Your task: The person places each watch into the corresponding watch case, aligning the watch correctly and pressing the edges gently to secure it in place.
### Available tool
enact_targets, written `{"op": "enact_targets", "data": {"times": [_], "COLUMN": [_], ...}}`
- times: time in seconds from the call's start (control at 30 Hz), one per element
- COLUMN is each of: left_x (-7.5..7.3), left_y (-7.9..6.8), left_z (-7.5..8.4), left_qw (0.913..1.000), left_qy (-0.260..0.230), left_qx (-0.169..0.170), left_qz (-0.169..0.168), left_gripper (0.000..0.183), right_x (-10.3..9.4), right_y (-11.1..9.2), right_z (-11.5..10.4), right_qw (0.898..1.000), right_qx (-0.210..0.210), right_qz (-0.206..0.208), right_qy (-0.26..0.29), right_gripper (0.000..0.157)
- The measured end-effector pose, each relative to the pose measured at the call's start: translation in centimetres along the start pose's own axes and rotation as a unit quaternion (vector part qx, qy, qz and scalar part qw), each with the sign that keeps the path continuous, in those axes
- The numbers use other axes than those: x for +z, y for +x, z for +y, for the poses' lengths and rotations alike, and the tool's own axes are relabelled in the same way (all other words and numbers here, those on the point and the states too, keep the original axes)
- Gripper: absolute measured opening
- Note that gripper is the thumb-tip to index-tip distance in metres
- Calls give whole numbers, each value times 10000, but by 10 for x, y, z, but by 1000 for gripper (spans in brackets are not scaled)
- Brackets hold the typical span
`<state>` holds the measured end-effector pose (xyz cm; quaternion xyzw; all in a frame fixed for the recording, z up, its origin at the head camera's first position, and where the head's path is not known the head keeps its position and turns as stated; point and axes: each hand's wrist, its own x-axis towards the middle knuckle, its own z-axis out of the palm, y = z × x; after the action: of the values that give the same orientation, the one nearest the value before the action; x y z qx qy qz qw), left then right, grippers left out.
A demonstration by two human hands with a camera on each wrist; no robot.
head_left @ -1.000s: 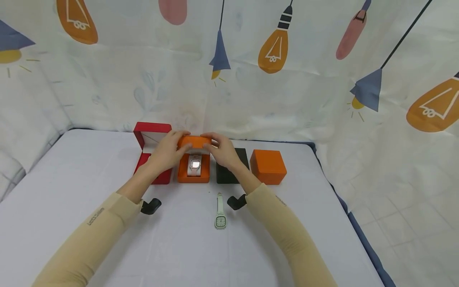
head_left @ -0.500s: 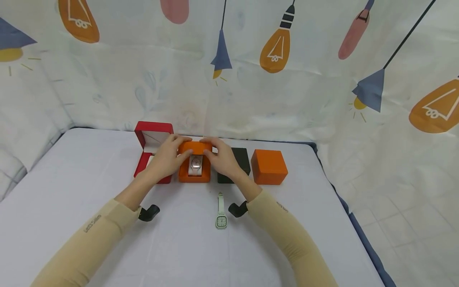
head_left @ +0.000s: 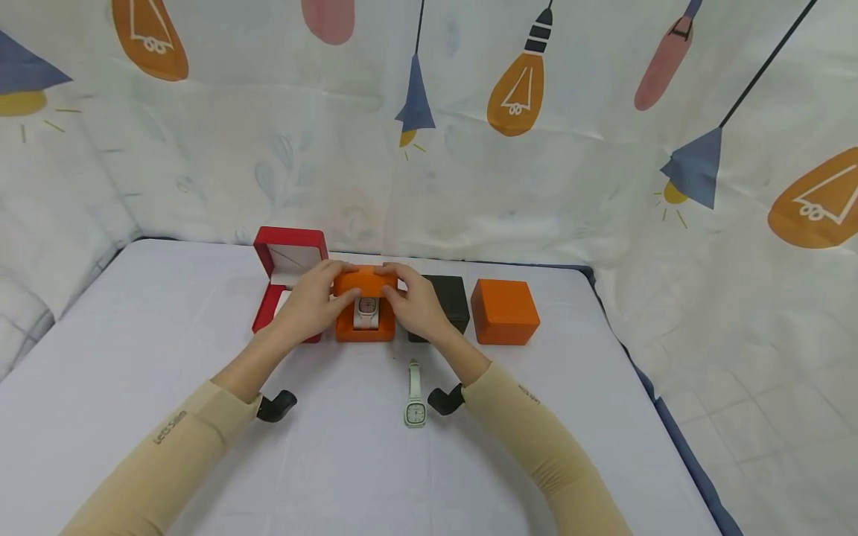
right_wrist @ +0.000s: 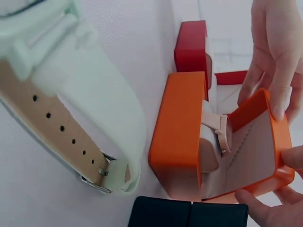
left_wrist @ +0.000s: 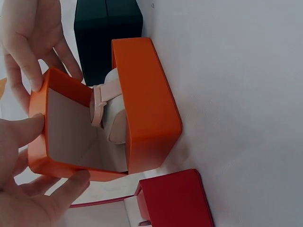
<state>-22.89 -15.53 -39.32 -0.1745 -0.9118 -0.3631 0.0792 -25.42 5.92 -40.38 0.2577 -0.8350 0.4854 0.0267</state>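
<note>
An open orange watch box (head_left: 365, 335) stands at the back of the table, a watch with a pale strap (head_left: 366, 311) wrapped round its cushion. My left hand (head_left: 310, 299) grips the left side of its lid (head_left: 366, 280), thumb on the front edge and fingers behind. The right hand (head_left: 417, 299) holds the lid's right side in the same way. In the left wrist view the lid (left_wrist: 40, 142) leans back from the base (left_wrist: 147, 104), with the white lining and watch (left_wrist: 99, 106) showing. On the table nearer me lies a pale green watch (head_left: 415, 406).
Left of the orange box is an open red box (head_left: 290, 237), partly behind my left hand. A dark green box (head_left: 450, 294) stands to the right, partly covered by my right hand. Beyond it sits a closed orange box (head_left: 505, 311). A patterned cloth (head_left: 456, 193) hangs behind the table.
Both hands have tilted the orange box's lid forward and down from more upright, so it hangs lower over the watch. The pale green watch and the other boxes have stayed in place.
</note>
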Motion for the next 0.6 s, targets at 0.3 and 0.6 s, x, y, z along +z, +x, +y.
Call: {"op": "enact_targets", "data": {"times": [0.3,0.6], "left_x": [0,3], "left_y": [-3,-6], "left_z": [-3,-5], "left_qw": [9999,9996], "left_qy": [41,61], "left_qx": [128,279], "left_qz": [-61,-74], "left_gripper": [48,49], "right_x": [0,-2], "right_y": [-4,-8], "right_z": [0,0], "right_qw": [9999,9993], "right_qx": [-71,2], "right_qz": [12,-200], "right_qy": [-88,-300], "right_gripper": [32,34]}}
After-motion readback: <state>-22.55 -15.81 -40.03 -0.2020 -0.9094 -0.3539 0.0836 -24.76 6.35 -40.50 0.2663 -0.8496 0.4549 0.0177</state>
